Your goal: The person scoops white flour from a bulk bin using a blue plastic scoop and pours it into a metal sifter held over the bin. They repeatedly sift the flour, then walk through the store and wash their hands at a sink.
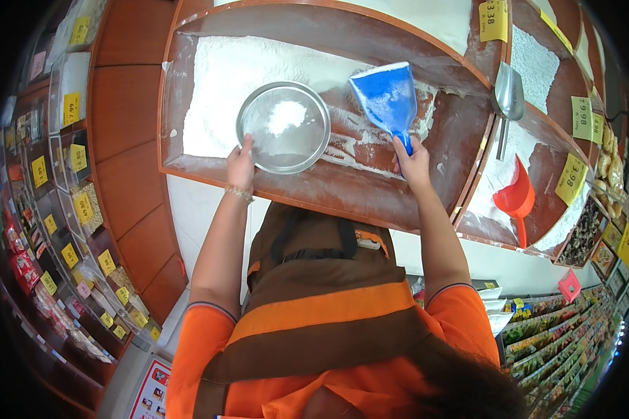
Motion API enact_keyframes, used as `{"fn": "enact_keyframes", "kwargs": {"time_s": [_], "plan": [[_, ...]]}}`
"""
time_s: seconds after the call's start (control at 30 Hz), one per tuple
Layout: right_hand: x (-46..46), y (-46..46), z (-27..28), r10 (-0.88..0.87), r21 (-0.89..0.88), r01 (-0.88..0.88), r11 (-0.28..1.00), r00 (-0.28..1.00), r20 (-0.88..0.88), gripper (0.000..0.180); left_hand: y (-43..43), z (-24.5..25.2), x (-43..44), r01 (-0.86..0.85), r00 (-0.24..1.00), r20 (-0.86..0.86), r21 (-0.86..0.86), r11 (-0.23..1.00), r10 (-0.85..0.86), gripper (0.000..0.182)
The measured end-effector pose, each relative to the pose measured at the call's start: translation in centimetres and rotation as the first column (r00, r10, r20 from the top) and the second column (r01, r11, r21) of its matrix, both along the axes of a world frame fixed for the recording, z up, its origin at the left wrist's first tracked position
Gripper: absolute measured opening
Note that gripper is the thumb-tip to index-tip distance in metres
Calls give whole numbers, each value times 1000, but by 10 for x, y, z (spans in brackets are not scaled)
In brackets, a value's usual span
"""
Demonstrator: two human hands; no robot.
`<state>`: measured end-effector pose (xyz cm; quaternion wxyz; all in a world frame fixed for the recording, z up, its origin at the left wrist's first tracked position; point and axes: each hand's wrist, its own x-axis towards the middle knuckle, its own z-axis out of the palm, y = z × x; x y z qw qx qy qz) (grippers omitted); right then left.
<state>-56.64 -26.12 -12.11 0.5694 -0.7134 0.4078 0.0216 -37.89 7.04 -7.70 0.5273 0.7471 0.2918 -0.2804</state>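
My left hand (241, 166) grips the rim of a round metal sieve (262, 112), held level over a wooden bin (314, 191). A small heap of white flour (287, 117) lies on its mesh. In my right hand (414, 161) is the handle of a blue plastic scoop (390, 99). Its wide blade points away from me and carries a thin dusting of flour. White powder, apparently flour (215, 68), covers the bin's left and far part. Scraped brown wood shows under and around the scoop.
To the right, neighbouring bins hold a metal scoop (509, 97) resting across a divider and a red plastic scoop (519, 191) on white powder. Yellow price tags (571, 179) stand along the bin edges. Shelves of packaged goods (555, 324) are at lower right; clear-fronted bins (84, 204) line the left.
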Motion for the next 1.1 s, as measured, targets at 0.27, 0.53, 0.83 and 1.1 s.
{"fn": "enact_keyframes", "kwargs": {"time_s": [0.27, 0.53, 0.83, 1.1], "plan": [[4, -4, 125, 488, -699, -536, 473, 820, -298, 25, -52, -18, -1, 252, 968, -5, -4, 968, -252, 53], [-10, -48, 154, 330, -537, -595, 598, 793, -511, 28, -44, -25, 3, 279, 960, 16, 56, 959, -280, 56], [12, -83, 97, 482, -207, -967, 149, 254, -838, 16, -3, -45, 6, 164, 983, 79, 49, 985, -167, 50], [37, -90, 7, 481, 76, -992, -101, -116, -869, 21, 7, -12, 3, 60, 998, 11, 66, 996, -61, 50]]}}
